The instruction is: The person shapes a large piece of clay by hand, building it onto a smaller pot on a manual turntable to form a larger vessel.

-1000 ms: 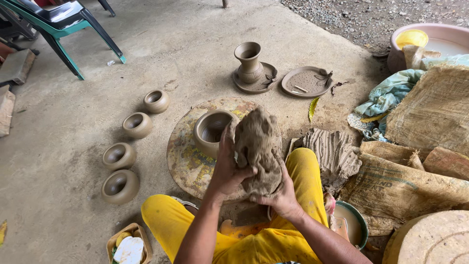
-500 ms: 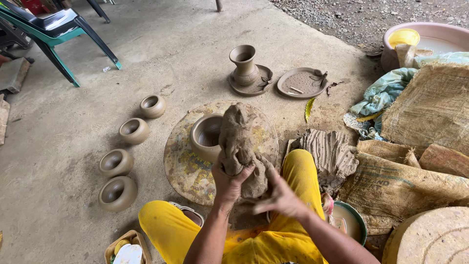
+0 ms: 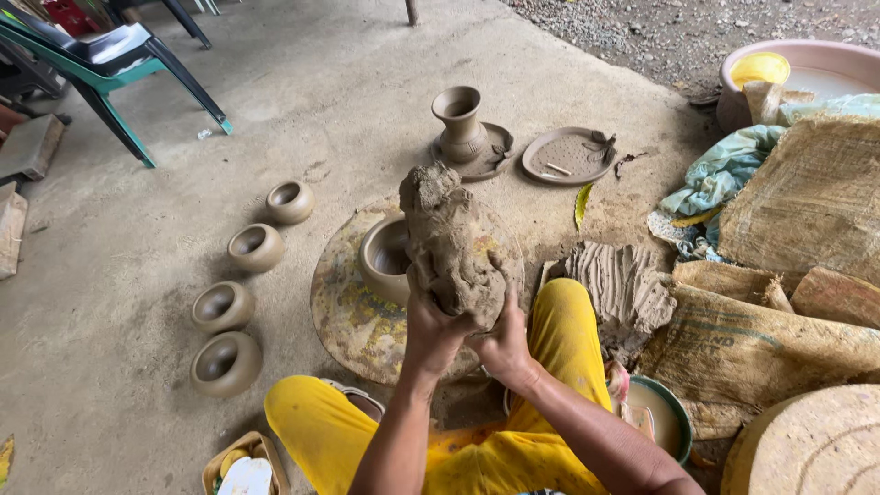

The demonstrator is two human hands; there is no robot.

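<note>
Clay lump (image 3: 449, 243) upright, gripped between both hands' fingers (image 3: 502, 275).

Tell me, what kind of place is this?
Probably an outdoor pottery workshop. Both hands, left hand and right hand, hold a big clay lump over a round turning board, and four small unfired pots sit on the concrete floor.

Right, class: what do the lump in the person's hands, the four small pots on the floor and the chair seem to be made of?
Lump: wet clay by its look, grey-brown, rough and creased, gripped by the left hand and right hand.
Small pots: probably the same clay, unfired, with a smooth matt grey-brown skin and no glaze.
Chair: likely moulded plastic, green legs, dark, slightly glossy seat.
</note>
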